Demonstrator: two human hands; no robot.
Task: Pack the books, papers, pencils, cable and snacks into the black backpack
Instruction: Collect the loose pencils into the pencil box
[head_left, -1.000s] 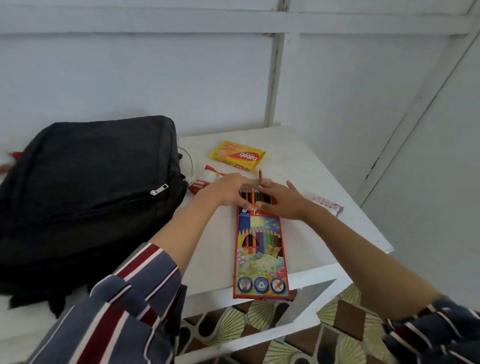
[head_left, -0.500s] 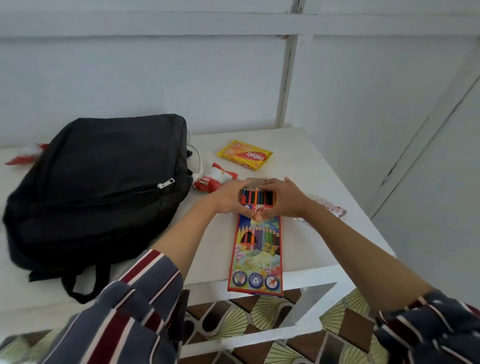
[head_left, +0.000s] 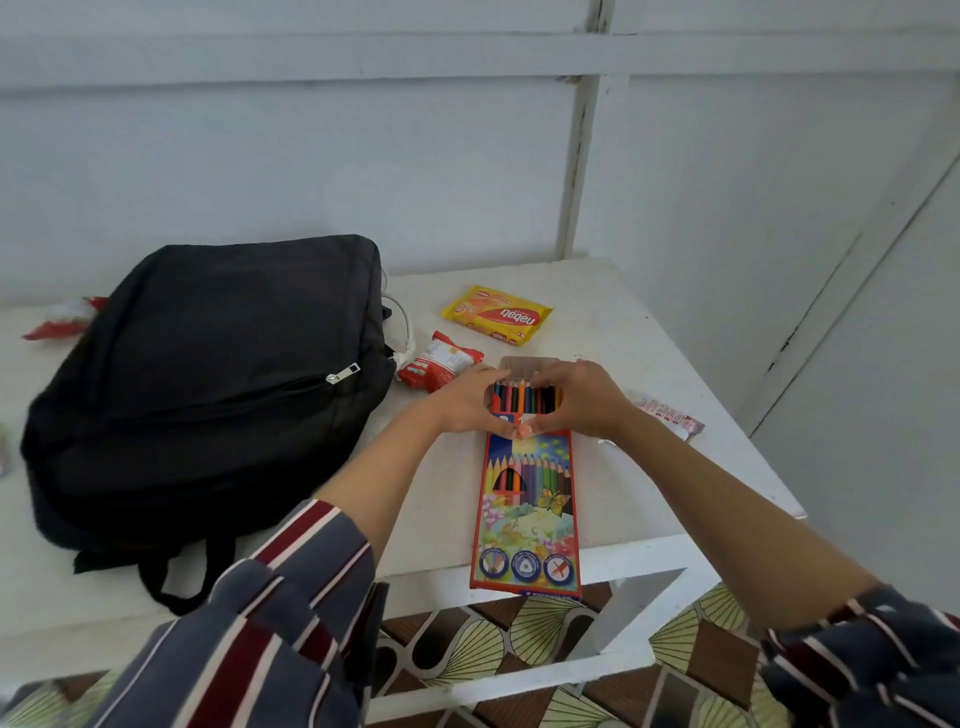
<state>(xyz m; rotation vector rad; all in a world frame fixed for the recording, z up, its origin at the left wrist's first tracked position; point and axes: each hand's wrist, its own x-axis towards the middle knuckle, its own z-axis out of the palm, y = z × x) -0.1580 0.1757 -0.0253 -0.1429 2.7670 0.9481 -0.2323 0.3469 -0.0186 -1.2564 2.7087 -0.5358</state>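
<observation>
Soft even daylight, faint shadows, wide-angle bending at edges, slight softness

Both arms reach forward and angle inward, forearms bare, striped sleeves pushed up near the elbows. Left hand (head_left: 467, 400) and right hand (head_left: 582, 397) meet at the open top end of the coloured pencil box (head_left: 527, 499), one on each side. Fingers of both hands curl over the far edge around the exposed pencil ends; thumbs point inward and nearly touch over the front of the box. Left wrist roughly straight, right wrist bent slightly inward. Both hands grip the box end symmetrically, palms facing each other. Cannot tell how far the fingertips wrap behind the flap.
</observation>
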